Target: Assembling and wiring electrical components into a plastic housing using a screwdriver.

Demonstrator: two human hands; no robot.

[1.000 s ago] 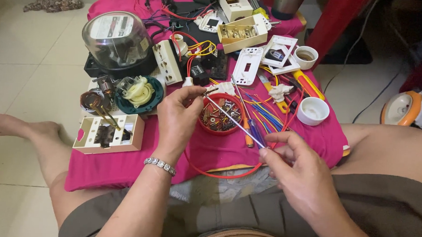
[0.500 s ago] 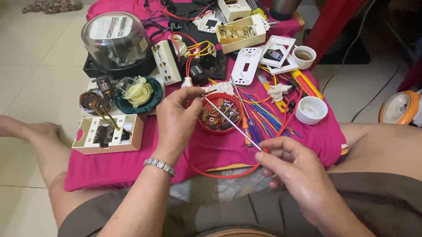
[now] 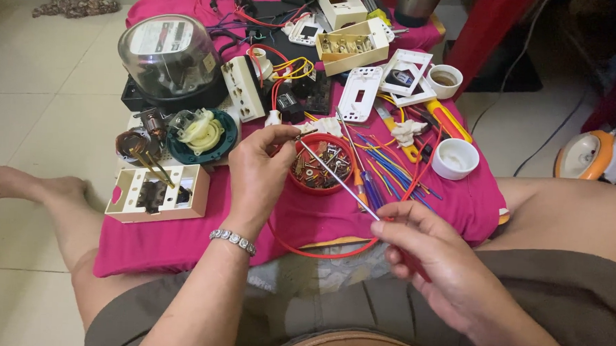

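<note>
with the left hand (image 3: pixel 257 174) pinching a small part over the round red plastic dish (image 3: pixel 320 168), the right hand (image 3: pixel 428 255), fingers closed around the thin metal screwdriver (image 3: pixel 338 182), should probably keep the tip steady and square.

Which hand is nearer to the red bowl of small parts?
Left. The left hand is at the red bowl's left rim; the right hand is lower right, apart.
</note>
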